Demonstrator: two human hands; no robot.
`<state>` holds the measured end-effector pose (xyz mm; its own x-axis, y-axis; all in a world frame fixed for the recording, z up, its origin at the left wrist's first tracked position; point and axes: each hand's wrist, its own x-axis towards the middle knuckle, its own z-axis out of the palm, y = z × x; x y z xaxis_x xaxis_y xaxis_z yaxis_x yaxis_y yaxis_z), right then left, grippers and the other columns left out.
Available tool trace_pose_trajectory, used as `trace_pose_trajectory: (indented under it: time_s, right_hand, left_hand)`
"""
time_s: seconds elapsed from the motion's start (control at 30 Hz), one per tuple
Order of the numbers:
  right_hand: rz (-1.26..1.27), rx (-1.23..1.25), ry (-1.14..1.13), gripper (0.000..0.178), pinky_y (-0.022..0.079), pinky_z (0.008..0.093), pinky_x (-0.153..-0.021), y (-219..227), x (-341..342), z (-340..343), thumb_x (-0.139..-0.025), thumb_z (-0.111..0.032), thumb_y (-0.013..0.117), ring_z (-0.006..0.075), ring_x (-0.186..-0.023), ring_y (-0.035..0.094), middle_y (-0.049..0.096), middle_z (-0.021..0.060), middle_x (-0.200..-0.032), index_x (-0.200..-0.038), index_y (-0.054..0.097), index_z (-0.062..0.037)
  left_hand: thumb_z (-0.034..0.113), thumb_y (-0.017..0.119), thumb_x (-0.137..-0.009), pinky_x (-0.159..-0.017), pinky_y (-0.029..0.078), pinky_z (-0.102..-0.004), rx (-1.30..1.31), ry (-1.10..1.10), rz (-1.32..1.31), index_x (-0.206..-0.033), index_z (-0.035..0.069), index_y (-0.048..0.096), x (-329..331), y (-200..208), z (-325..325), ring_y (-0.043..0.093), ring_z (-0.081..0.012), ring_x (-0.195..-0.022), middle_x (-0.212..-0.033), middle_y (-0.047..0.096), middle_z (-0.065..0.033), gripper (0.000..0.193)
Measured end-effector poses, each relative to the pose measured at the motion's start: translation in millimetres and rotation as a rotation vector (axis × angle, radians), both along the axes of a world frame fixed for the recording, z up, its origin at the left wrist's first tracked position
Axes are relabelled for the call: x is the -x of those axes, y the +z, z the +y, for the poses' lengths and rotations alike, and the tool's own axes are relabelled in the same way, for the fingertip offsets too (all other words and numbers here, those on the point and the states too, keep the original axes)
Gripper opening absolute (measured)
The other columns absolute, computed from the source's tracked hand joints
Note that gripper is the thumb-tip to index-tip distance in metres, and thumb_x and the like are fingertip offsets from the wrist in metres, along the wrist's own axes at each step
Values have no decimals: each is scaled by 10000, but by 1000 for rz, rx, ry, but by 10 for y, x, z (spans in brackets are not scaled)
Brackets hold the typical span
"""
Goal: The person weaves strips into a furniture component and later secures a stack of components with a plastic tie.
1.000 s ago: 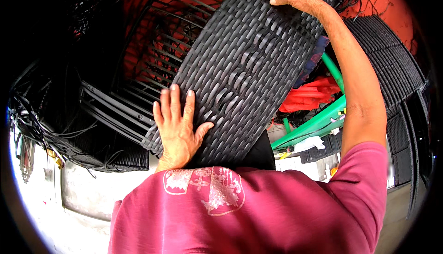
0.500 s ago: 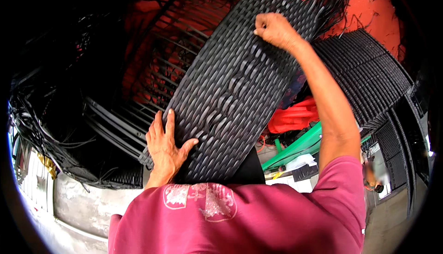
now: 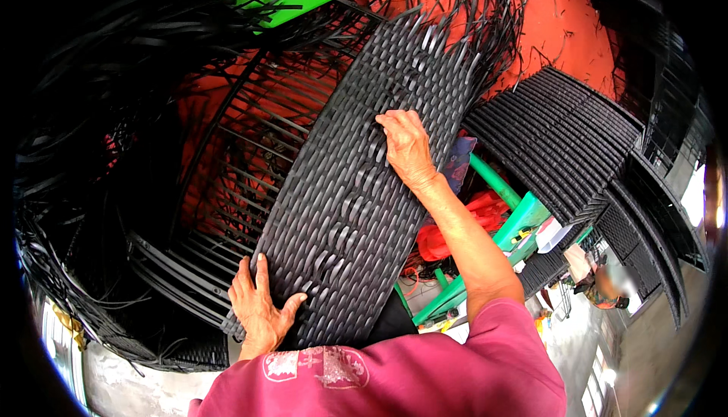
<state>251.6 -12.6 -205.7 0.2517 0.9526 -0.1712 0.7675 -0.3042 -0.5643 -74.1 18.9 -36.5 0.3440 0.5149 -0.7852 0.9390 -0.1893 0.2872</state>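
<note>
A long panel of black flat plastic strips woven together point(image 3: 322, 182) slants from the lower middle toward the upper right. Paler, slightly raised strips run in a line along it. My left hand point(image 3: 262, 311) lies spread over the panel's near left edge, thumb on the weave. Farther up the panel, my right hand point(image 3: 408, 148) has its fingers pinched together at the weave, beside the raised strips. Whatever sits between those fingertips is too small to make out. Loose strip ends point(image 3: 497, 30) fan out from the far end.
A bundle of black strips point(image 3: 68, 265) fills the left side. A dark slatted frame point(image 3: 250, 167) is beside the panel, over a red surface point(image 3: 561, 23). Another black ribbed woven piece point(image 3: 561, 144), green bars point(image 3: 523, 220) and red cloth point(image 3: 485, 208) lie right. Another person point(image 3: 603, 288) is far right.
The view has shifted, so the panel appears lower and a green sheet shows at the top. My right hand has come down closer to the raised strips. My left hand keeps its place.
</note>
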Motion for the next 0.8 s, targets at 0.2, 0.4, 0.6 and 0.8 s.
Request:
trace_pose_trajectory:
  time_s: [0.2,0.4,0.6,0.8]
  right_hand:
    - [-95,-31,0,264,459,389,-801,59,107,63,-666,89,548,316,-869,540,587,127,-908,-910,623,22]
    - [341,97,-372,291,491,368,-817,31,23,176,-703,85,550,309,-895,619,641,143,-930,-962,650,-3]
    - [886,121,-971,514,513,269,-648,-69,-178,431,-792,113,515,242,-884,669,480,210,-1289,-1295,414,77]
    - [1055,100,-1212,614,488,237,-517,-90,-308,435,-800,125,514,252,-806,674,393,293,-1342,-1364,276,89]
  left_hand:
    - [480,791,-595,-975,325,-491,22,11,38,-1403,96,348,3,-4,-3,390,-427,-1175,-1367,355,-240,998]
    - [547,731,-633,-953,317,-488,-12,-13,15,-1367,53,373,0,8,-5,401,-416,-1143,-1340,362,-257,955]
    - [534,742,-625,-939,327,-482,-22,-11,-8,-1368,63,375,4,-11,-4,405,-409,-1138,-1342,364,-243,954]
    - [519,756,-615,-937,332,-481,-12,-12,-7,-1370,65,377,2,-36,-21,402,-402,-1145,-1348,361,-236,960]
